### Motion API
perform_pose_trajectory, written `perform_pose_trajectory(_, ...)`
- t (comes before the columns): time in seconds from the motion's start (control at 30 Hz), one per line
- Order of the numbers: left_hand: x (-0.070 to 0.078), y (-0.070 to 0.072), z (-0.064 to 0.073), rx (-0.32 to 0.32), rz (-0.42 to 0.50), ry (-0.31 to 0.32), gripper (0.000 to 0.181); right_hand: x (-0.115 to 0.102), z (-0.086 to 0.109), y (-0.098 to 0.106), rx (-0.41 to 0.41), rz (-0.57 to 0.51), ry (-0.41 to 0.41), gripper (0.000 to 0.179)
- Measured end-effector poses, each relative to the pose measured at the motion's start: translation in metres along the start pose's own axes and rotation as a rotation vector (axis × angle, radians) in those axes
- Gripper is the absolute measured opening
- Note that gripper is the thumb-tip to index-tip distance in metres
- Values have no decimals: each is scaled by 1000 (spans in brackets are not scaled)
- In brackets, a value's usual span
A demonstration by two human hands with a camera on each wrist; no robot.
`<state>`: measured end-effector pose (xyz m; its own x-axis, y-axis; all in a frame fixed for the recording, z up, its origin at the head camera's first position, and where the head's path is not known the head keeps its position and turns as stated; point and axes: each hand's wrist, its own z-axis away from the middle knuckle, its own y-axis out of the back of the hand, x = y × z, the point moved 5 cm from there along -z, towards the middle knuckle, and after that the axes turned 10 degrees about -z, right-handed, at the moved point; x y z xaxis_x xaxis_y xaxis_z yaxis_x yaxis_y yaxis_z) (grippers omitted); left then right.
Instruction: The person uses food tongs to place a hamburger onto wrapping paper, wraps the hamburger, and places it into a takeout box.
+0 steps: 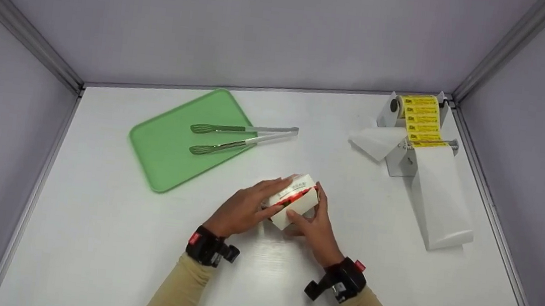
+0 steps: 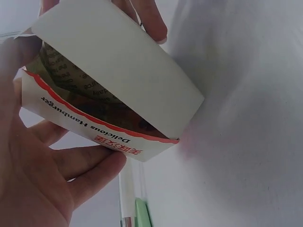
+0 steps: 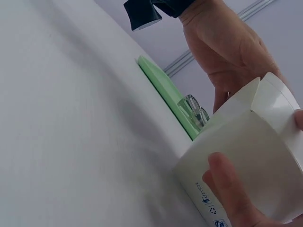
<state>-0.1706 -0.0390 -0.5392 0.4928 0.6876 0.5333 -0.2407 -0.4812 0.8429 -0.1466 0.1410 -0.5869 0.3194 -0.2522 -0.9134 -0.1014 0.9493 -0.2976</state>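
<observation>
A white paper hamburger box [image 1: 303,206] with a red scalloped edge is tilted between the two hands over the table. My left hand [image 1: 243,210] grips it from the left; in the left wrist view its thumb is at the gap under the lid and fingertips [image 2: 111,163] touch the printed side. My right hand [image 1: 317,228] holds the right end, with its thumb [image 3: 229,184] on the plain white face. Through the partly open gap, printed wrapping paper [image 2: 71,75] shows inside; what it covers is hard to make out.
A green tray [image 1: 170,162] lies at the back left, with metal tongs [image 1: 232,129] resting across it and past its right edge. At the back right stands a label dispenser [image 1: 400,161] with a roll of yellow labels [image 1: 422,120]; a white backing strip [image 1: 442,196] trails forward.
</observation>
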Motion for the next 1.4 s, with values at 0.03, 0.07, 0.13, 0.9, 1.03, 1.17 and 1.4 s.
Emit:
perform_pose_trajectory(0.03, -1, 0, 1, -1, 13, 6, 59, 1, -1, -1, -1, 2, -2, 108)
perform_pose_trajectory(0.07, -2, 0, 1, -2, 29, 14, 58, 1, -1, -2, -4, 7, -1, 111)
perform_pose_trajectory(0.13, -4, -1, 2, 6, 54, 23, 56, 2, -2, -3, -6, 14, -3, 115)
perform_pose_trajectory(0.9, -8, -9, 10, 148, 92, -21, 53, 4, -2, 0, 46, -32, -100, 76)
perform_pose_trajectory(1.03, -7, -10, 9, 166, 96, -6, 53, 1, -1, -1, 56, -13, -107, 71)
perform_pose_trajectory(1.17, -6, -11, 9, 183, 89, 16, 53, 1, 0, -1, 56, -3, -101, 71)
perform_pose_trajectory(1.4, -3, -10, 9, 185, 66, 17, 53, 1, 1, -2, 64, -22, -91, 71)
